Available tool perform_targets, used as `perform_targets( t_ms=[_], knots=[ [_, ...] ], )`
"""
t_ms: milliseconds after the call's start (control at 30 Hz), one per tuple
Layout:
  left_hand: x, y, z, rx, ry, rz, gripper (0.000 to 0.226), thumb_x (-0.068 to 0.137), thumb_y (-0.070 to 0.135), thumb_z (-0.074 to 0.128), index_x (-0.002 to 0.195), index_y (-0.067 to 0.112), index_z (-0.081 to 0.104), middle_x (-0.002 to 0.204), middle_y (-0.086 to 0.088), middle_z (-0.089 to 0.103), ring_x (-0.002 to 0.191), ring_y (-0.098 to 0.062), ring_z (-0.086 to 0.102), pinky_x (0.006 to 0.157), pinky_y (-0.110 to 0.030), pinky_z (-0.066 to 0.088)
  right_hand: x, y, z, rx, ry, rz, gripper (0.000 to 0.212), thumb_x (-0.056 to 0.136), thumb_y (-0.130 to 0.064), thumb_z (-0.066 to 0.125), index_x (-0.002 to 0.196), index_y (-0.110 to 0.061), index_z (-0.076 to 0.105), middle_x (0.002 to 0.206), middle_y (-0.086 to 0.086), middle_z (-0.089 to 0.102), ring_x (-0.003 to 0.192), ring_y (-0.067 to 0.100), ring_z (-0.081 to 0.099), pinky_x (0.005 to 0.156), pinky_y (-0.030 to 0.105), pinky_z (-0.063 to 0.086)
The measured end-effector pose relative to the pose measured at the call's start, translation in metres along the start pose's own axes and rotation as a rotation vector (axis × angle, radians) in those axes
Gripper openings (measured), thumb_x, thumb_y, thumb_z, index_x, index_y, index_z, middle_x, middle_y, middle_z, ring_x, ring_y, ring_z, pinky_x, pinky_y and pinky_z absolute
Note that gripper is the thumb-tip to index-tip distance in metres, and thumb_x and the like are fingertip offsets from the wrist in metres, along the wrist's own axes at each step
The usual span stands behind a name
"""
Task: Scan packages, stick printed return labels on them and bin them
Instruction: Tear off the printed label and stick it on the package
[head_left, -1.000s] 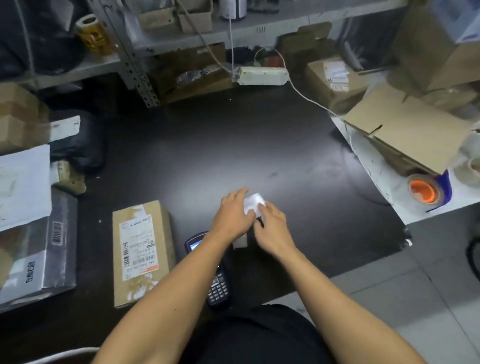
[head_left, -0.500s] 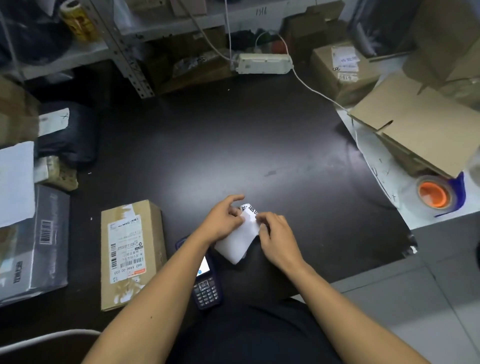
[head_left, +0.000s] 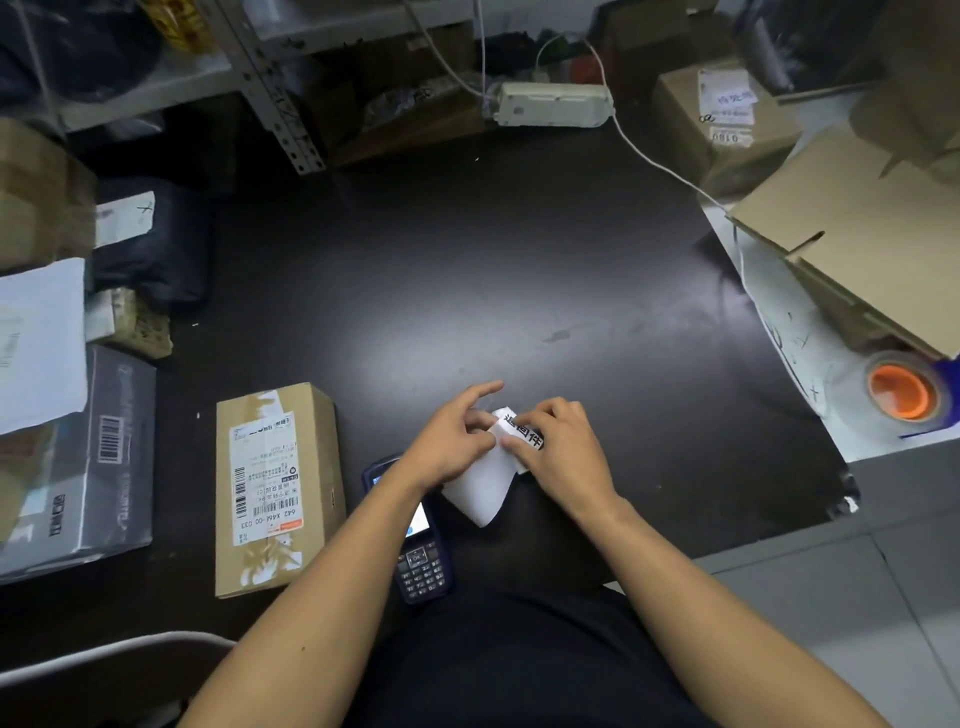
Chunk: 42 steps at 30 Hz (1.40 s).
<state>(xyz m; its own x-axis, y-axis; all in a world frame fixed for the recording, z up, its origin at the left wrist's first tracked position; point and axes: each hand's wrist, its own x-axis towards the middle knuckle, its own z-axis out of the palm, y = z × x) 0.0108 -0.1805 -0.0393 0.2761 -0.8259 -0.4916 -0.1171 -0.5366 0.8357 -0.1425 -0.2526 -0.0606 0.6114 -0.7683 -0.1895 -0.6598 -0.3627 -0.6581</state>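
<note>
Just above the near edge of the black desk, the fingers of the right hand curl over the top of a white printed return label with bold black characters, pinching it. The left hand pinches the white glossy backing sheet at the label's left edge with thumb and middle fingers, its forefinger stretched out straight. The backing hangs down from the 2 hands toward the person, and the label's upper part appears lifted away from it.

Under the left wrist a dark blue handheld scanner with a keypad lies on the desk, its lit screen partly covered by the forearm. To its left, apart from the hands, a brown oblong cardboard package with a white shipping label lies flat. Farther left sits a grey boxed parcel with a barcode, with a white padded mailer overlapping its far end.

At the right, on a white side surface, a roll of clear tape with an orange core lies beside a flattened brown carton. At the desk's far edge a white power strip lies with its cable trailing right.
</note>
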Motion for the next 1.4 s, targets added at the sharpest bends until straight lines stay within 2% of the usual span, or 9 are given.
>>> perform_targets(
  t_ms=[233, 367, 533, 700, 833, 1000, 1133, 1233, 1400],
  knots=[
    [0.001, 0.004, 0.0, 0.027, 0.004, 0.034, 0.07, 0.087, -0.012, 0.051, 0.143, 0.028, 0.045, 0.087, 0.007, 0.068, 0.06, -0.001, 0.05, 0.062, -0.013, 0.042, 0.003, -0.003, -0.009, 0.049, 0.026, 0.026, 0.026, 0.097, -0.032, 0.057, 0.109, -0.015, 0.073, 0.1, -0.007, 0.052, 0.099, 0.011, 0.044, 0.08, 0.02, 0.032],
    [0.0, 0.001, -0.004, 0.046, 0.027, -0.026, 0.069, 0.087, -0.009, 0.052, 0.145, 0.028, 0.044, 0.097, 0.002, 0.066, 0.067, -0.007, 0.051, 0.066, -0.013, 0.044, 0.007, 0.003, -0.026, 0.211, 0.176, 0.214, 0.014, 0.093, -0.023, 0.06, 0.092, -0.014, 0.071, 0.097, 0.0, 0.062, 0.089, 0.016, 0.058, 0.074, 0.02, 0.034],
    [-0.002, -0.002, -0.006, 0.073, 0.054, -0.044, 0.07, 0.086, -0.003, 0.06, 0.147, 0.027, 0.042, 0.094, 0.008, 0.059, 0.066, -0.007, 0.052, 0.072, -0.017, 0.045, 0.008, 0.007, -0.05, 0.353, 0.395, 0.363, 0.009, 0.093, -0.022, 0.06, 0.086, -0.017, 0.063, 0.099, 0.006, 0.064, 0.081, 0.014, 0.054, 0.069, 0.017, 0.031],
    [-0.012, 0.003, -0.006, 0.129, 0.268, 0.022, 0.055, 0.09, 0.019, 0.066, 0.139, 0.034, 0.047, 0.098, 0.01, 0.061, 0.095, -0.011, 0.057, 0.09, -0.026, 0.045, 0.003, -0.011, -0.041, 0.249, 0.415, 0.119, 0.012, 0.095, -0.024, 0.061, 0.096, -0.012, 0.064, 0.097, -0.003, 0.056, 0.09, 0.02, 0.058, 0.075, 0.021, 0.036],
    [-0.03, 0.03, -0.015, -0.157, 0.333, 0.048, 0.028, 0.1, 0.024, 0.053, 0.127, 0.029, 0.055, 0.082, -0.003, 0.068, 0.065, -0.003, 0.059, 0.063, -0.012, 0.043, 0.0, -0.034, -0.02, -0.088, 0.564, -0.233, 0.026, 0.096, -0.035, 0.056, 0.092, -0.012, 0.066, 0.093, 0.0, 0.063, 0.082, 0.02, 0.057, 0.067, 0.029, 0.042],
    [-0.054, 0.04, -0.034, -0.312, 0.356, -0.027, 0.03, 0.099, 0.044, 0.053, 0.124, 0.027, 0.055, 0.088, -0.001, 0.072, 0.075, -0.01, 0.065, 0.061, -0.022, 0.042, 0.001, -0.058, 0.0, -0.304, 0.684, -0.51, 0.028, 0.097, -0.04, 0.059, 0.09, -0.014, 0.069, 0.094, 0.002, 0.066, 0.08, 0.022, 0.059, 0.062, 0.035, 0.04],
    [-0.075, 0.023, -0.054, -0.299, 0.416, -0.057, 0.039, 0.094, 0.013, 0.062, 0.13, 0.024, 0.054, 0.087, -0.002, 0.071, 0.066, -0.004, 0.063, 0.057, -0.02, 0.044, -0.004, -0.071, 0.023, -0.287, 0.591, -0.645, 0.031, 0.095, -0.043, 0.06, 0.092, -0.014, 0.069, 0.097, 0.003, 0.066, 0.085, 0.023, 0.056, 0.066, 0.035, 0.04],
    [-0.097, 0.002, -0.071, -0.3, 0.471, -0.068, 0.04, 0.094, 0.007, 0.061, 0.128, 0.026, 0.054, 0.097, -0.009, 0.072, 0.066, -0.001, 0.066, 0.056, -0.014, 0.047, -0.01, -0.082, 0.04, -0.184, 0.347, -0.706, 0.039, 0.089, -0.046, 0.062, 0.103, -0.01, 0.066, 0.106, 0.008, 0.061, 0.094, 0.024, 0.053, 0.077, 0.033, 0.042],
    [-0.14, -0.039, -0.107, -0.249, 0.451, -0.127, 0.04, 0.093, 0.009, 0.065, 0.126, 0.028, 0.053, 0.092, -0.006, 0.07, 0.06, -0.008, 0.061, 0.05, -0.02, 0.045, -0.035, -0.132, 0.057, 0.337, -0.126, -0.202, 0.041, 0.089, -0.034, 0.07, 0.122, -0.022, 0.051, 0.109, -0.005, 0.058, 0.092, 0.002, 0.058, 0.083, 0.02, 0.045]
  ],
)
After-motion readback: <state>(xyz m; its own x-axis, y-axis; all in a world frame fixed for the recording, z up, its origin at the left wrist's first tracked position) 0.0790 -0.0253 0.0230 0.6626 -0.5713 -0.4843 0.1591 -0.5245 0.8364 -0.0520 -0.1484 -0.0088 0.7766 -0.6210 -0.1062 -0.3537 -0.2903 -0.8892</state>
